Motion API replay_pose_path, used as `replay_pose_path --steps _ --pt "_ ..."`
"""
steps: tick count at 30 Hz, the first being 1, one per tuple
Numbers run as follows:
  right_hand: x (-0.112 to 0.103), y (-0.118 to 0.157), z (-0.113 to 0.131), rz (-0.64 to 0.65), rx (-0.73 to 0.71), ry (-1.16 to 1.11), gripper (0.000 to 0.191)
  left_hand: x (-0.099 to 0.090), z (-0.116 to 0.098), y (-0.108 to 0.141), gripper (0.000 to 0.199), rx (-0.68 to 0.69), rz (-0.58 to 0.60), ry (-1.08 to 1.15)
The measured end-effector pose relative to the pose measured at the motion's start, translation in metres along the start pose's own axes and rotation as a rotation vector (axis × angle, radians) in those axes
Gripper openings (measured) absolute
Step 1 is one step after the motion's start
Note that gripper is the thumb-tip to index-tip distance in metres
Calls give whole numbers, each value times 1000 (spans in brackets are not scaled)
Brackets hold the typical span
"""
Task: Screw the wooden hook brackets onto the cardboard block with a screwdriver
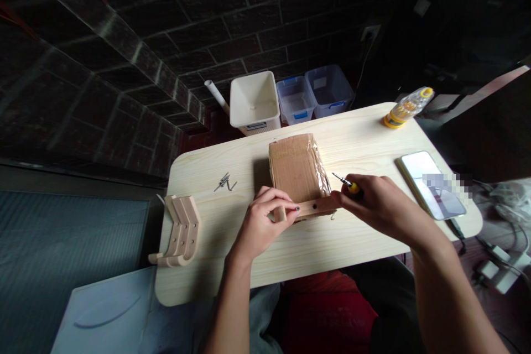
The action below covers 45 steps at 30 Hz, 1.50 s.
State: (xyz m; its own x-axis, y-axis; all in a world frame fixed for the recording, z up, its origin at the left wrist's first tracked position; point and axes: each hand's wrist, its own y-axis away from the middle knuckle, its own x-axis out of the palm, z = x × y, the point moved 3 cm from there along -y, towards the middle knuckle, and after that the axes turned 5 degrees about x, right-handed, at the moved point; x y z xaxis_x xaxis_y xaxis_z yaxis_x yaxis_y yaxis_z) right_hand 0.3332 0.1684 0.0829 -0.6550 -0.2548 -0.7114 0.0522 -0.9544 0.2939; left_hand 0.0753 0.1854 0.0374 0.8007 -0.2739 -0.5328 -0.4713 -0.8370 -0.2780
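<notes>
A pale wooden strip with a curled end (pixel 307 209) and dark holes along it lies across the near edge of a cardboard box (pixel 292 168). My left hand (pixel 265 215) pinches its left part, fingertips beside a small dark spot that may be a screw head. In my closed right hand (pixel 369 199) is a screwdriver (pixel 353 188) with a yellow and black handle, its tip pointing up and left, away from the wood. The right thumb is near the strip's right end. Several screws (pixel 225 181) lie loose left of the box.
Several similar curved wooden hooks (pixel 182 229) rest at the table's left edge. To the right lie a phone (pixel 433 185) and a clear bottle-shaped container with yellow parts (pixel 409 108). Beyond the table stand a white bin (pixel 255 102) and clear plastic boxes (pixel 295 97). A power strip (pixel 504 274) sits lower right.
</notes>
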Motion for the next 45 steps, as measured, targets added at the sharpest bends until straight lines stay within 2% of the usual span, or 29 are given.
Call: replay_pose_path --steps 12,38,41,45 --pt "-1 1 2 22 15 -30 40 -1 2 3 8 -3 12 8" --pt "0 -2 0 69 -6 -48 35 0 3 5 9 18 -1 9" --pt "-8 3 6 -12 -55 -13 35 0 3 5 10 18 -2 15" --pt "-21 22 29 -309 -36 6 36 -1 2 5 7 14 -5 29"
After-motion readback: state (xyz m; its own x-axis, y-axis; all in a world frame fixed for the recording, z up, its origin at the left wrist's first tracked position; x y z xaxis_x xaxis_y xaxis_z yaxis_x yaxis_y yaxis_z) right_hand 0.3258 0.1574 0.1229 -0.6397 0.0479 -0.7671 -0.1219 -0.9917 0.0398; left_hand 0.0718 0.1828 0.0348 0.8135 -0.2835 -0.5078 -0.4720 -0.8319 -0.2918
